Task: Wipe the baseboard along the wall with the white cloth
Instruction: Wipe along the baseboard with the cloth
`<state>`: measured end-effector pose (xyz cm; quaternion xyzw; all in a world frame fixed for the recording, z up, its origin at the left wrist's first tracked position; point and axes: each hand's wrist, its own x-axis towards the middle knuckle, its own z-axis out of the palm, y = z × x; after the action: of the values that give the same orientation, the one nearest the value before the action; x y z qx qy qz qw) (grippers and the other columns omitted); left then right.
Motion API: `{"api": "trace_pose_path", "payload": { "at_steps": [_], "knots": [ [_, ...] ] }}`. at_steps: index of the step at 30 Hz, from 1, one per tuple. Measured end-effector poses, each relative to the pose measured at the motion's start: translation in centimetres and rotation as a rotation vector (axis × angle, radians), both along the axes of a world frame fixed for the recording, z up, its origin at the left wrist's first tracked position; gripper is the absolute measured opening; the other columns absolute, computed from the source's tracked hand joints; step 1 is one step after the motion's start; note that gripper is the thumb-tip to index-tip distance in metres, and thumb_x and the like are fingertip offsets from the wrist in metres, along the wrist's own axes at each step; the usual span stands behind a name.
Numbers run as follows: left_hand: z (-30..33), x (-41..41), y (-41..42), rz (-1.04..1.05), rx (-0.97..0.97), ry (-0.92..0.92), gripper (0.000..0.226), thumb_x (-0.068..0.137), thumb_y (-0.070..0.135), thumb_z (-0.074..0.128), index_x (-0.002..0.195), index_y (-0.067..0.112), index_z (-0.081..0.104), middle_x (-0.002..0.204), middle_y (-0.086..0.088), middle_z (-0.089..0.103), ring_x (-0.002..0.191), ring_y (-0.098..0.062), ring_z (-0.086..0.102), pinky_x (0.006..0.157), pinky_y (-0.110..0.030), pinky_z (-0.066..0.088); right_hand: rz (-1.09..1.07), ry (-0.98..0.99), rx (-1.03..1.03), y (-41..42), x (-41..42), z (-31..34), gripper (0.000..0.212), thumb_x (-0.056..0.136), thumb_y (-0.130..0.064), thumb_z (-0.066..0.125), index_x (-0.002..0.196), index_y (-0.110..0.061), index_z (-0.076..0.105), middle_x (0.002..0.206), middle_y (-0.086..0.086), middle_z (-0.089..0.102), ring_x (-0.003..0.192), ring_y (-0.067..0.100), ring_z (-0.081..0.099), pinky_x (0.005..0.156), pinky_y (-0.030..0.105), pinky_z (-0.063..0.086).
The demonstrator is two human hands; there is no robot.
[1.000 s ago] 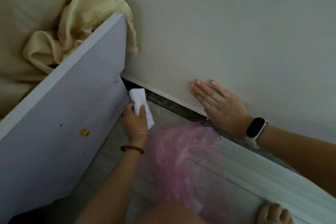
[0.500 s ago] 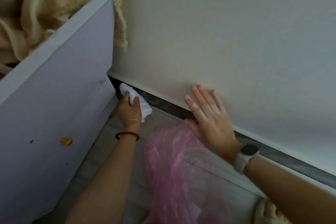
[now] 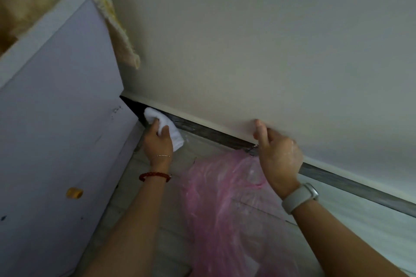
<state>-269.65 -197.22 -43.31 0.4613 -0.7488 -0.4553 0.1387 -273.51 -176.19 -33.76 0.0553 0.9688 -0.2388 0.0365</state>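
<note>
The left hand (image 3: 158, 141) has its grip closed around the white cloth (image 3: 165, 126), thumb and fingers wrapped over the bunched fabric, and presses it against the dark baseboard (image 3: 211, 134) at the corner where the wall (image 3: 247, 51) meets a pale lilac panel (image 3: 56, 130). The cloth sits at about 10 o'clock from the middle of the view, its upper end on the baseboard and its lower end hanging toward the floor (image 3: 171, 231). A thin bracelet and a red beaded band (image 3: 154, 176) circle the left wrist.

The right hand (image 3: 278, 153) is at 3 o'clock from the cloth, well apart from it, its grip narrow and holding nothing: fingers curled, fingertips against the wall just above the baseboard. A pale watch (image 3: 300, 198) is on that wrist.

A pink plastic bag (image 3: 225, 209) lies on the floor between the forearms, at 6 o'clock. A cream fabric (image 3: 108, 18) drapes over the top of the panel at 11 o'clock, and a small yellow knob (image 3: 74, 192) is on the panel's face
</note>
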Motion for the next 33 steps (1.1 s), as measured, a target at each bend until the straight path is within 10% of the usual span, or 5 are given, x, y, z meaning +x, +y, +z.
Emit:
{"api": "trace_pose_path", "payload": {
  "at_steps": [4,14,24,28,33],
  "knots": [
    [-0.2,0.0,1.0,0.004,-0.024,0.036,0.030,0.093,0.012,0.052,0.120,0.001,0.060,0.108,-0.019,0.065,0.099,-0.033,0.059,0.073,-0.022,0.035,0.235,0.276,0.062,-0.2,0.8,-1.4,0.041,0.088,-0.044,0.046,0.082,-0.014,0.072,0.077,0.010,0.074,0.075,0.029,0.070,0.074,0.034,0.045],
    [-0.8,-0.5,0.0,0.087,0.028,0.052,0.042,0.094,0.013,0.049,0.135,0.009,0.047,0.132,-0.013,0.054,0.118,-0.027,0.052,0.094,-0.025,0.038,1.070,0.780,0.356,2.6,-1.8,-2.6,0.045,0.085,-0.010,0.046,0.130,-0.010,0.047,0.138,0.007,0.047,0.131,0.020,0.040,0.113,0.031,0.021],
    [-1.7,1.5,6.9,-0.398,0.095,-0.087,0.031,0.091,0.009,0.052,0.121,0.009,0.061,0.107,-0.021,0.067,0.095,-0.030,0.063,0.080,-0.033,0.048,1.097,0.717,0.500,2.6,-2.4,-3.4,0.058,0.076,-0.011,0.054,0.133,-0.009,0.042,0.140,0.008,0.044,0.132,0.019,0.035,0.116,0.029,0.010],
    [-0.9,0.8,3.2,0.065,0.135,-0.091,0.025,0.092,0.009,0.049,0.110,0.000,0.064,0.109,-0.018,0.065,0.091,-0.023,0.059,0.074,-0.023,0.038,1.100,0.729,0.500,2.7,-2.4,-3.4,0.060,0.077,-0.009,0.056,0.135,-0.009,0.041,0.142,0.007,0.036,0.133,0.020,0.034,0.115,0.030,0.012],
    [-0.4,-1.9,-0.6,0.103,0.012,-0.093,0.028,0.092,0.002,0.043,0.116,-0.002,0.058,0.120,-0.018,0.060,0.106,-0.031,0.058,0.083,-0.028,0.043,1.105,0.714,0.534,2.8,-2.4,-3.3,0.062,0.077,-0.012,0.057,0.136,-0.009,0.038,0.143,0.007,0.034,0.134,0.020,0.032,0.116,0.030,0.011]
  ]
}}
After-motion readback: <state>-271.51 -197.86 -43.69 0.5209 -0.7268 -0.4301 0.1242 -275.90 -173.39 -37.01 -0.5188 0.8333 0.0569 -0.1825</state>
